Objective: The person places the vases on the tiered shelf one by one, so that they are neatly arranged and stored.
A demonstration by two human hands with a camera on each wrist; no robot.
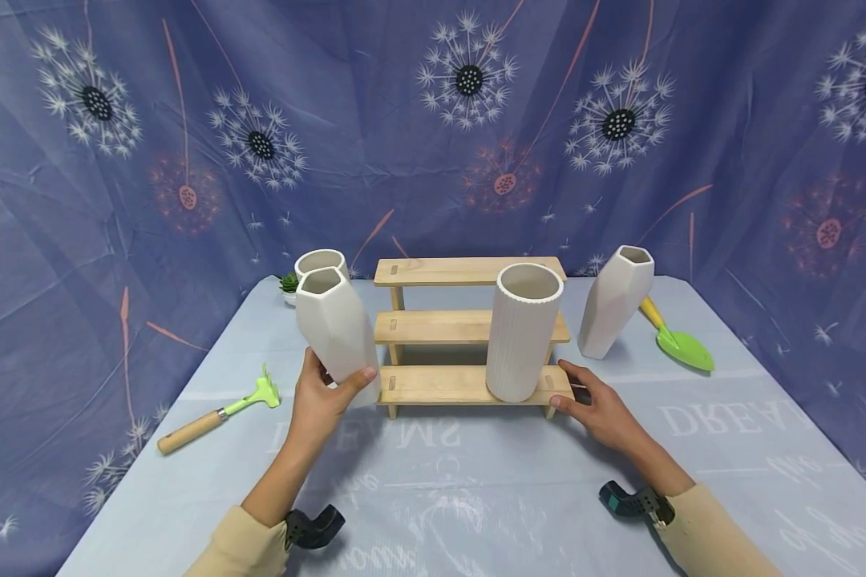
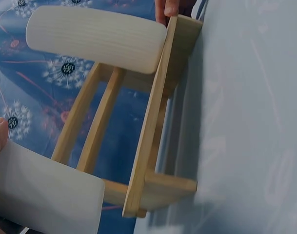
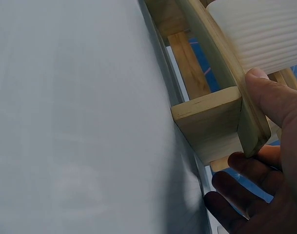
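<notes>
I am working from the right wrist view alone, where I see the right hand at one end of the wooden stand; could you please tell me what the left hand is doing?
Observer: In the head view, the left hand is holding a faceted white vase.

Operator: Thank you; may I ask what is behind that vase?

Observer: A round-rimmed white vase, partly hidden by it.

Operator: And could you kindly say whether any tool lies on the left side?

Observer: Yes, a green-headed tool with a wooden handle lies to the left of the left hand.
</notes>
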